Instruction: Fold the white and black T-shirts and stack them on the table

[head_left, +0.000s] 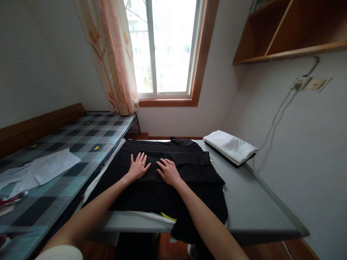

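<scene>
Black cloth (151,195) lies spread over the table, with a folded part across its upper middle and one corner hanging over the front edge. My left hand (138,167) rests flat on the cloth, fingers spread. Just to its right, my right hand (168,171) also lies on the cloth with its fingers apart. A small gap separates the two hands. White material shows under the cloth at the left and front, beside a yellow strip (168,217) at the front edge.
Folded white cloth (230,146) sits on something black at the back right of the grey table (252,206). On the left is a bed with a checked cover (67,135) and papers (48,168). A window, a curtain (114,54) and a wooden shelf (292,52) are beyond.
</scene>
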### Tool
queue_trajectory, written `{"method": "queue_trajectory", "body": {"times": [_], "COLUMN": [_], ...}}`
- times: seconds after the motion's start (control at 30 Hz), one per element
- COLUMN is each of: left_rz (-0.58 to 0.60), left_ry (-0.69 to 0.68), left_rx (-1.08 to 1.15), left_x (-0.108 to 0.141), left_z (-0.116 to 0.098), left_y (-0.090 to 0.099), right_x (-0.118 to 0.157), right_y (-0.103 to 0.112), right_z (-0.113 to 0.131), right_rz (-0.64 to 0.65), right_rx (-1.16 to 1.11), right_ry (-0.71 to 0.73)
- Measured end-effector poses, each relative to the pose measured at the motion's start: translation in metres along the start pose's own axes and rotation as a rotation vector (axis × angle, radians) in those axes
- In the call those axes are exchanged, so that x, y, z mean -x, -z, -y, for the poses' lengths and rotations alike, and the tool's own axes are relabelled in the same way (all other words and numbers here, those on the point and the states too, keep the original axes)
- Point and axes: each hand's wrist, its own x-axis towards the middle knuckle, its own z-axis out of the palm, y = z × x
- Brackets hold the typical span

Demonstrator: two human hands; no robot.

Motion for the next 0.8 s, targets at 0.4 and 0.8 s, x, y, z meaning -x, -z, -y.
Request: {"method": "queue_trajectory", "body": {"times": [0.4, 0.8], "left_rz": [0.094, -0.003], "left_ry": [-0.061, 0.072], "left_rx": [0.135, 0.163], "left_x": [-0.019, -0.020], "left_z": [-0.059, -0.063], "left_y": [0.000, -0.002], "right_x": [-0.003, 0.001], "right_y": [0.013, 0.009], "right_z": [-0.023, -0.040], "right_rz": [-0.205, -0.050], "right_rx": [-0.094, 0.004], "right_ry": [-0.326, -0.424]}}
